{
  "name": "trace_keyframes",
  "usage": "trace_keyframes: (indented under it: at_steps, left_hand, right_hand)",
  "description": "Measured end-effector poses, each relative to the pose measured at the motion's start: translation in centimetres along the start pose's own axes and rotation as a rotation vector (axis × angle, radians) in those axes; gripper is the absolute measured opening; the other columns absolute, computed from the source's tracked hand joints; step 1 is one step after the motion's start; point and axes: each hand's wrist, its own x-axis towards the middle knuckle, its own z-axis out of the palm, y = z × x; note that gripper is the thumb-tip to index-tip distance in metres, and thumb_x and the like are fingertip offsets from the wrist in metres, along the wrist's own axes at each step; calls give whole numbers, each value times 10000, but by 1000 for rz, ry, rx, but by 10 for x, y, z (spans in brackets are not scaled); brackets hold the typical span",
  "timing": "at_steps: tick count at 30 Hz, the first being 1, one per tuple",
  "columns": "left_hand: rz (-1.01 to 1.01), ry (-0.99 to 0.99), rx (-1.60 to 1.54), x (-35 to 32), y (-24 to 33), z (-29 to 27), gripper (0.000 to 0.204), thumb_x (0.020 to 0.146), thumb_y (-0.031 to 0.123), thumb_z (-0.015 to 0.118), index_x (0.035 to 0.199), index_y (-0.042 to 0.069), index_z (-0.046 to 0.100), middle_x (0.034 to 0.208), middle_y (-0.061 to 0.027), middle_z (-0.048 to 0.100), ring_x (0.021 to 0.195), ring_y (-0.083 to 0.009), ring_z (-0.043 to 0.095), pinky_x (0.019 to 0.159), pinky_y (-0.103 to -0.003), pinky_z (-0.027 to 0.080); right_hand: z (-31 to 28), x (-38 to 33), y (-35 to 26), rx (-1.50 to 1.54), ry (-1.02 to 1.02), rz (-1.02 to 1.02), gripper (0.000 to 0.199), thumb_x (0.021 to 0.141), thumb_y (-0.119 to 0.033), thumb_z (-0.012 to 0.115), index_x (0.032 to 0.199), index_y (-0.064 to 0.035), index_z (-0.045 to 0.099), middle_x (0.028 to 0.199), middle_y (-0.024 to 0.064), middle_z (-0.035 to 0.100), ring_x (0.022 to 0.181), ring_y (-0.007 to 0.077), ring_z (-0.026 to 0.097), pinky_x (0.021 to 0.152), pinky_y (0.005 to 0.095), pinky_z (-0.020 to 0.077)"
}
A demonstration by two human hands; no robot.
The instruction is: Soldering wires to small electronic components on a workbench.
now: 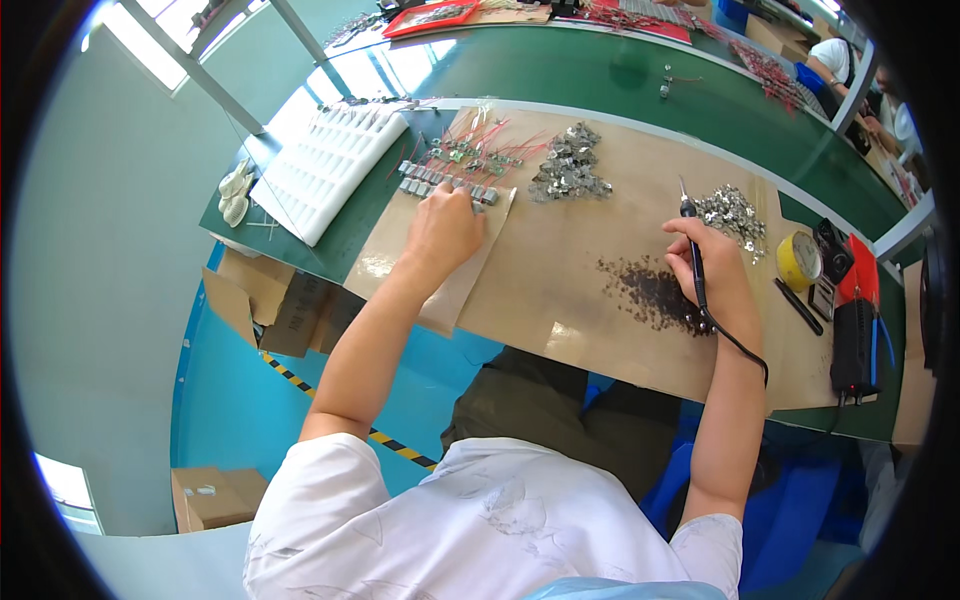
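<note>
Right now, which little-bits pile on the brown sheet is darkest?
The dark brown pile, beside the right hand; the upper-middle pile and the upper-right pile both look silvery.

Wired parts (464,154) between tray (330,168) and tape (790,262), carton (291,318) seemingly under table (344,243)

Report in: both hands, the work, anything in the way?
Left hand at grey block rows. Right hand gripping black pen-shaped tool. Possible snag: cord crossing right forearm, dark bits piled close by.
</note>
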Motion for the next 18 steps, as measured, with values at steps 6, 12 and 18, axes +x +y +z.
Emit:
trace_keyframes:
  at_steps: [6,12,18]
  left_hand:
    - [-45,-173,81,14,17,-16,174,827,128,710,855,-35,763,956,-303,748,966,-433,747,870,-491,604]
    - [-125,-194,51,24,19,-18,234,746,184,719,823,-32,767,903,-258,762,881,-401,758,820,-467,604]
    - [-267,219,-604,18,3,-16,361,787,271,840,911,-62,781,691,-64,715,626,-120,658,616,-293,532]
  right_hand:
    - [-3,0,-1,31,-21,31,375,807,62,739,1155,-66,690,824,125,709,745,298,700,699,378,559]
    - [-3,-4,9,29,-29,-5,391,816,87,740,1175,-61,699,831,118,738,747,219,729,714,326,587]
    - [-4,-4,11,30,-20,12,372,827,82,712,1170,-61,703,831,124,746,744,235,742,713,326,589]
